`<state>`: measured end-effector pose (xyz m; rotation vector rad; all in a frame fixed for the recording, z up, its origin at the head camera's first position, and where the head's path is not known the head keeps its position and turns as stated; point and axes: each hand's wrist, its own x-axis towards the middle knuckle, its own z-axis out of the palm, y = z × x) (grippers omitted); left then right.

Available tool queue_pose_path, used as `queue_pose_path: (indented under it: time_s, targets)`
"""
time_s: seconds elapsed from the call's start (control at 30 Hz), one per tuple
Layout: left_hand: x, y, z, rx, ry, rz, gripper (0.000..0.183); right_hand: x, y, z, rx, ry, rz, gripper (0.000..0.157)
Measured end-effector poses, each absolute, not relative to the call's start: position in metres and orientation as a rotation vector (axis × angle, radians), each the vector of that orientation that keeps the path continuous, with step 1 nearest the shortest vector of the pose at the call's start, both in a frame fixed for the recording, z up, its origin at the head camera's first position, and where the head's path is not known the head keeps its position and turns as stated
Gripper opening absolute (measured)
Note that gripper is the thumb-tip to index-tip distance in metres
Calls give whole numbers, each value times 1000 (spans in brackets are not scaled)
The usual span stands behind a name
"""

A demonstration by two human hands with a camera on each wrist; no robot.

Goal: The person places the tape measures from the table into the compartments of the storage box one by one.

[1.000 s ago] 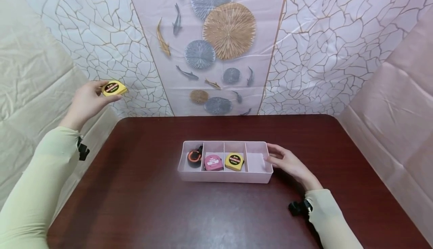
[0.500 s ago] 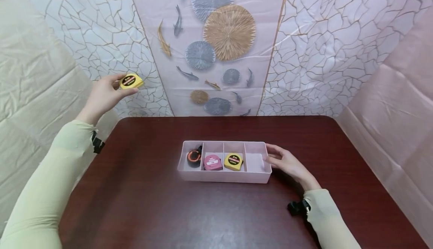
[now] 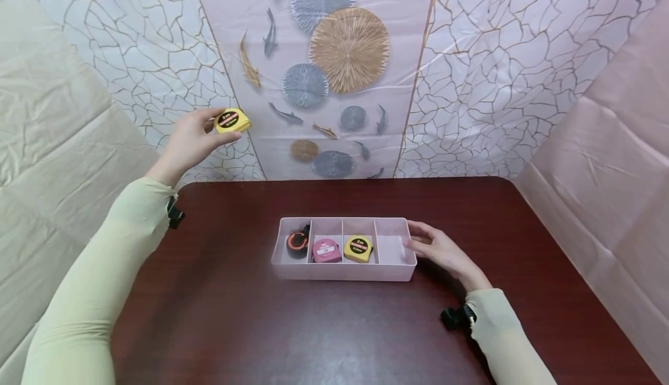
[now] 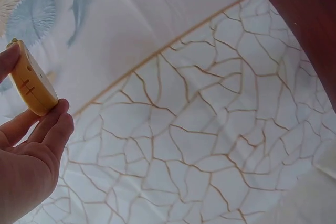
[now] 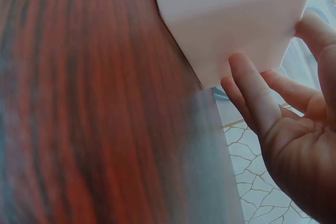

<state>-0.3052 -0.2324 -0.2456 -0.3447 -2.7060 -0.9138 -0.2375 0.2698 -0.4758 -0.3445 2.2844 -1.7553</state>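
Note:
My left hand (image 3: 190,140) pinches a yellow 2 m tape measure (image 3: 232,121) between thumb and fingers, raised above the table's back left. The left wrist view shows the tape measure (image 4: 34,80) edge-on, fingertips at its sides. A pale pink divided box (image 3: 342,273) stands on the table. Its compartments hold, from the left, a black-and-orange tape measure (image 3: 297,243), a pink tape measure (image 3: 326,251) and another yellow one (image 3: 358,248); the rightmost has nothing in it. At the box's right end, my right hand (image 3: 446,257) grips the wall, thumb at the rim and fingers outside.
The dark reddish-brown table (image 3: 245,321) reaches back to a patterned cloth backdrop (image 3: 350,48). Plain light cloth (image 3: 57,118) hangs at the left, and a pinkish cloth (image 3: 611,141) at the right. A black wrist device (image 3: 456,318) sits beneath the right sleeve.
My left hand has carried the yellow tape measure to the right and slightly up. The right hand keeps its place at the box's end, and the things in the box have stayed put.

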Motion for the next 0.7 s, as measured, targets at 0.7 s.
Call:
queue_pose_path:
  time_s: [0.7]
  targets:
    - [-311,-185,-242,-484,-2684,-984,76,-238,271,-477,-350,2279,-1765,71]
